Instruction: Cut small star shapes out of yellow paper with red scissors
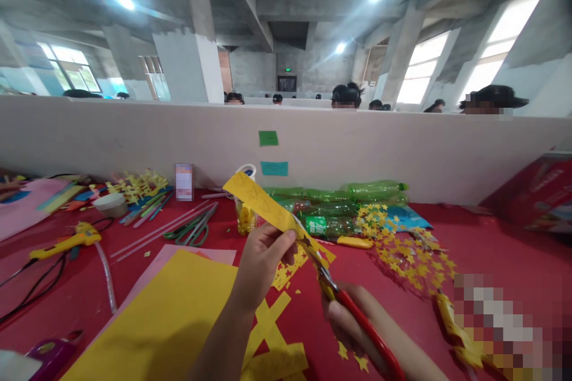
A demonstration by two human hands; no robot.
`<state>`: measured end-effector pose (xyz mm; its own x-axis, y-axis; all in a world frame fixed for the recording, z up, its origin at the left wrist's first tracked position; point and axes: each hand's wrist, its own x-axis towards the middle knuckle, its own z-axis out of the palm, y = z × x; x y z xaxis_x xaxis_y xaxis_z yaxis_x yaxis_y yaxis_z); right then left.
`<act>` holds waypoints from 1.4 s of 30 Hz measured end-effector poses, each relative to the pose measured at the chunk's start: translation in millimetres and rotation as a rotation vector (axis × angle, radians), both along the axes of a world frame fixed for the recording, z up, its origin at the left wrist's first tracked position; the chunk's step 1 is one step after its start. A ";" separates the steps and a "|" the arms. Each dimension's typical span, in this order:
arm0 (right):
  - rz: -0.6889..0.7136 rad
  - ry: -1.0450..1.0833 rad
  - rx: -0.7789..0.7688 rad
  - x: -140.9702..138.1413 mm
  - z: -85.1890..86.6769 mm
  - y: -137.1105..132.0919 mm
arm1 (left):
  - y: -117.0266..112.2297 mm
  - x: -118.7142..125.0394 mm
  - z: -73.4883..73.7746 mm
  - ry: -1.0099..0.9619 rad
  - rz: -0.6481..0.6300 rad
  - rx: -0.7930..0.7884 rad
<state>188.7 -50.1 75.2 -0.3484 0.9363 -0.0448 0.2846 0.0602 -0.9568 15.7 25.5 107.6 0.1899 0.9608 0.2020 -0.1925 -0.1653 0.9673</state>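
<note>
Crossed yellow offcuts (pixel 270 333) lie at the near side of a red table (pixel 473 244), right of a large yellow sheet (pixel 165 309). Above them, a person's right hand (pixel 351 318) is curled around red-handled scissors (pixel 366 327), fingers closed on the grips; how far the blades are parted is hard to tell. Just beyond, the left hand (pixel 263 262) pinches a yellow strip (pixel 259 199), thumb and fingers closed on it, the paper held aloft at center, slanting down toward the right, faint outlines drawn on it and the blades at its lower edge. Cut yellow stars (pixel 411 250) spread at right, farther back than the scissors' grips. Behind the strip lie green plastic bottles (pixel 335 211), backed by a pale partition (pixel 134 137), with heads showing over its top.
</note>
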 end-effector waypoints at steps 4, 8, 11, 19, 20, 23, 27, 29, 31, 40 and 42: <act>-0.052 0.027 -0.069 -2.4 -0.5 -2.0 | 2.1 -2.5 -3.0 -0.026 -0.052 -0.001; -0.122 -0.008 -0.133 -5.6 -1.7 -3.3 | 2.8 -3.6 -4.1 -0.044 -0.077 -0.001; -0.124 -0.009 -0.117 -6.5 -0.2 -3.6 | 2.7 -3.8 -4.0 -0.053 -0.090 0.000; -0.130 -0.009 -0.109 -5.8 3.4 -3.8 | 3.5 -7.5 -4.1 -0.056 -0.115 0.010; -0.132 -0.008 -0.111 -5.8 2.8 -3.7 | 3.6 -7.9 -4.0 -0.058 -0.115 0.010; -0.139 0.002 -0.105 -5.2 0.5 -3.4 | 4.1 -9.4 -4.7 -0.058 -0.108 0.017; -0.140 0.025 -0.105 -2.8 -1.9 -2.5 | 6.3 -12.5 -8.3 -0.062 -0.040 0.063; -0.126 0.014 -0.110 -1.3 -2.3 -1.5 | 7.6 -13.4 -9.6 -0.078 0.009 0.080; -0.104 -0.015 -0.110 -0.4 -2.1 -0.6 | 8.7 -12.9 -8.9 -0.102 0.033 0.093; -0.215 0.011 -0.073 -4.9 -3.7 -0.3 | -5.0 -10.0 8.7 -0.114 0.213 0.197; -0.252 -0.012 -0.065 -5.3 -3.3 -0.3 | -11.7 -10.3 9.6 0.028 0.048 0.188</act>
